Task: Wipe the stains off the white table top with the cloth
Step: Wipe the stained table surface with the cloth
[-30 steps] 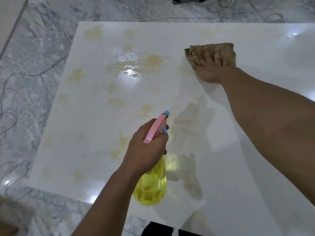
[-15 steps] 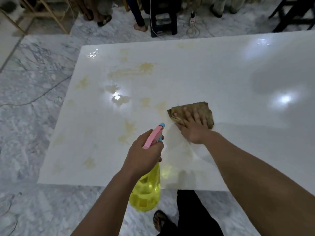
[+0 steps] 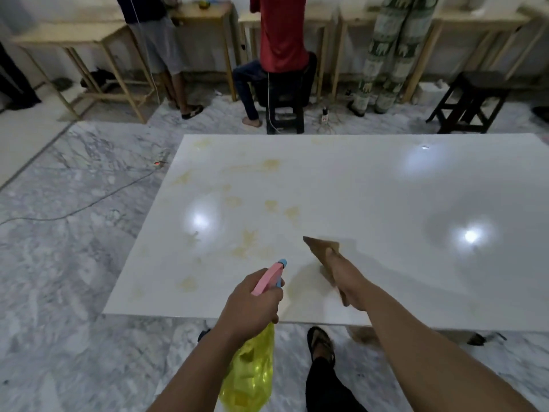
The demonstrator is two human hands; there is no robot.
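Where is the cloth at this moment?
In the head view, the brown cloth lies under the right hand on the white table top, near its front edge, just right of the pink-and-yellow spray bottle.

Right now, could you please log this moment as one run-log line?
left hand: grips spray bottle | right hand: holds cloth at near edge | table top: yellow stains remain left

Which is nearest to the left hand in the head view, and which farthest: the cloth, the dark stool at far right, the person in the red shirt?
1. Cloth, just right of the left hand.
2. Person in the red shirt, beyond the table.
3. Dark stool, far right.
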